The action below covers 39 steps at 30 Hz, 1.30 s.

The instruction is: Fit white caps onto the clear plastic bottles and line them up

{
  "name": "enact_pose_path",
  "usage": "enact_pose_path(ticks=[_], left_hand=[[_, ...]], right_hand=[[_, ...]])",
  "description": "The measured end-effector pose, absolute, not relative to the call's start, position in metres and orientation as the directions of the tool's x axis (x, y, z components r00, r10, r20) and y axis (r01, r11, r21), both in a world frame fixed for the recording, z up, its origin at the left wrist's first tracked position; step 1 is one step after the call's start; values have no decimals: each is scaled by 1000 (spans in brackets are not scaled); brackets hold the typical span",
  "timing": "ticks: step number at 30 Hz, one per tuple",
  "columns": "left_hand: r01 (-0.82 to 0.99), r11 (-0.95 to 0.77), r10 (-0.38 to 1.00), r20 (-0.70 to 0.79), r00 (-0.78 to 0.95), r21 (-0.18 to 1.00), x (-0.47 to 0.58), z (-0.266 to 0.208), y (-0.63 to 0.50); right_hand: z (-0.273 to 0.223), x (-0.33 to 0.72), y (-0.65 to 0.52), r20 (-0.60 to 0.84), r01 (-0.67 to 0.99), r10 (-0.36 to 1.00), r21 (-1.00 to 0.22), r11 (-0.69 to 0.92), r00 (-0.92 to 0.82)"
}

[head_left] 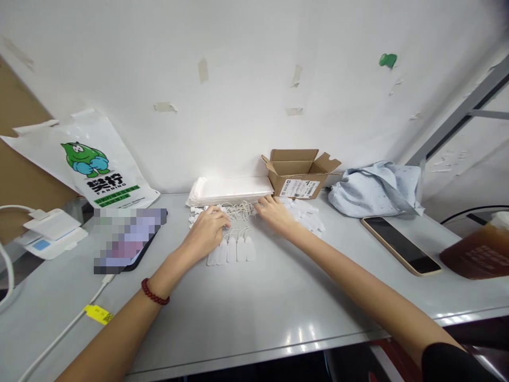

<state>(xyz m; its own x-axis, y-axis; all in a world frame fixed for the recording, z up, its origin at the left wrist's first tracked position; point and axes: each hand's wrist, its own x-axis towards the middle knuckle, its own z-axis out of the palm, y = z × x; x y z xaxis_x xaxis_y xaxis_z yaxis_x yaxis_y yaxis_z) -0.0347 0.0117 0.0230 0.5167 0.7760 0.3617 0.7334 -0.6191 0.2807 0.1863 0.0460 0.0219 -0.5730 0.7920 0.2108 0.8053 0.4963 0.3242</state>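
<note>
Bare forearms (123, 318) reach toward white stringed tags (231, 252), rowed just nearside of the curled left hand (207, 229), while the right hand (276, 213) bends beside tangled strings (240, 211), though whether either pinches anything I can't tell.

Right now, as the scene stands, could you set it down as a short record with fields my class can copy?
Left hand: close to a row of white tags; grip unclear
Right hand: at the pale strings; grip unclear
Behind: white stack, open cardboard box
Left side: white bag, phone
Right side: pale blue cloth, second phone, drink
</note>
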Motion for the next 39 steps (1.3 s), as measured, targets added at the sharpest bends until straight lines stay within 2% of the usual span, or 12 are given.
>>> enact_pose_path(ticks=[8,12,14,16,18,21,25,28,31,34,39], left_hand=[[732,-675,721,290,629,91,-36,30,9],[719,-693,705,253,662,50,-35,31,9],[724,-688,712,236,661,47,-35,29,10],[732,-678,724,232,649,66,-36,27,11],[738,-666,736,256,627,110,-36,24,12],[735,-636,762,342,550,235,-35,22,13],[658,-530,846,392,363,535,-29,29,8],[469,-385,917,274,289,795,-20,38,-2],[237,-238,937,159,311,942,-9,44,-14],[146,-206,924,143,354,968,1,46,-25],[217,-236,932,158,326,947,5,51,-33]], right_hand=[[23,180,46,221,805,796,364,468,-563],[25,187,46,270,817,792,378,436,-548],[26,190,41,329,856,805,347,384,-494],[27,193,30,385,906,823,239,349,-418],[25,196,14,431,925,828,48,376,-359],[19,201,-8,508,842,804,-246,481,-310],[13,206,-24,474,704,848,-518,486,-237],[13,205,-27,477,673,839,-533,513,-262],[12,200,-30,509,689,796,-448,570,-327],[9,196,-34,512,687,776,-414,598,-368],[10,197,-35,515,672,781,-441,594,-353]])
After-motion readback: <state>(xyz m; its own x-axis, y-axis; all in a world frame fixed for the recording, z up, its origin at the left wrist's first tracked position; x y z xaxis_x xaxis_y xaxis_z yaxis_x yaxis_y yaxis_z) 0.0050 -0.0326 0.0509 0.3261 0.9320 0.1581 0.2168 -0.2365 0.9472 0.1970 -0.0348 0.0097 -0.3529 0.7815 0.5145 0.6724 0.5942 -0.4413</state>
